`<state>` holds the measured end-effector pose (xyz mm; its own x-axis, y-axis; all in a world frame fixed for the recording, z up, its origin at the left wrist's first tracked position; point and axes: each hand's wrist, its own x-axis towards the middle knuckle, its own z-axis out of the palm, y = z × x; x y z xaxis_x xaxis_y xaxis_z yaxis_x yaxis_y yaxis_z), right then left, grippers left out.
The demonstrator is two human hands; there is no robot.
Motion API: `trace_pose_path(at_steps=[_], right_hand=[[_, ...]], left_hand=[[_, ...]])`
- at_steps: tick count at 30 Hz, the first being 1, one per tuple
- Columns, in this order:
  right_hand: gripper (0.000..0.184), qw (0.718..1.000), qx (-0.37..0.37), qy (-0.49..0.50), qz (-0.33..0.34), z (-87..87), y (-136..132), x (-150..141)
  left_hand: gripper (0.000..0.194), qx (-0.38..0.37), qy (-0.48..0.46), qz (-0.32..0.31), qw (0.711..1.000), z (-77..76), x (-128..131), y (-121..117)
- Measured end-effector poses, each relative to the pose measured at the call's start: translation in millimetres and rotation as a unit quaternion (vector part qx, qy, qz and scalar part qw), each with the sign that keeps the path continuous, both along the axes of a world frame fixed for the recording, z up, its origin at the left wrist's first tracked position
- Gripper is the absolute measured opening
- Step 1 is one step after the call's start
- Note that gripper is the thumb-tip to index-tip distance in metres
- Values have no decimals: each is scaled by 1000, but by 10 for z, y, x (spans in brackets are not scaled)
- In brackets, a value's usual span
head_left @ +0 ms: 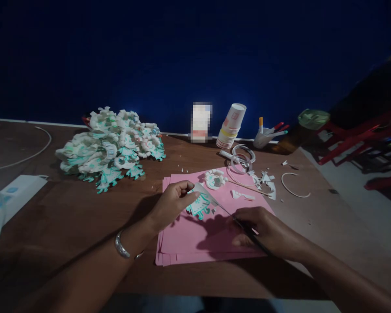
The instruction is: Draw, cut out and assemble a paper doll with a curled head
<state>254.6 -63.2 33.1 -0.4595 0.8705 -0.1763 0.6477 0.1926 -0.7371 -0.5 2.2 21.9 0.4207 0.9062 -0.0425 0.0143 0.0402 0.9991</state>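
Observation:
My left hand (179,198) pinches a white curved strip (206,193), which looks like thin paper, between thumb and fingers. Closed around a slim tool with a dark handle (246,227), my right hand (260,224) angles its thin tip to the strip's right end. Whether the tool is scissors or a knife, I cannot tell. Just below the strip, a white cut-out with green drawing (200,208) shows over the pink sheets (195,241). A small white ring-shaped paper piece with green marks (215,179) sits farther back on the sheets.
A heap of white-and-green paper pieces (112,148) stands at the back left. Stacked paper cups (231,126), tape rolls (243,158) and a pen cup (263,137) are at the back right. Paper scraps (265,180) lie nearby. A power strip (14,202) is at far left.

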Motion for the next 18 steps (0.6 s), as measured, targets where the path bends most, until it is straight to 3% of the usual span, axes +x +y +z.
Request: trace_pose_path(at_steps=[9,18], right_hand=[[51,995,-52,80,28,-94,66,-130],[52,992,-71,103,24,-151,39,-124]], left_hand=[[25,12,20,-10,1000,-78,-7,34],[29,-4,15,-14,1000,-16,-6,21]])
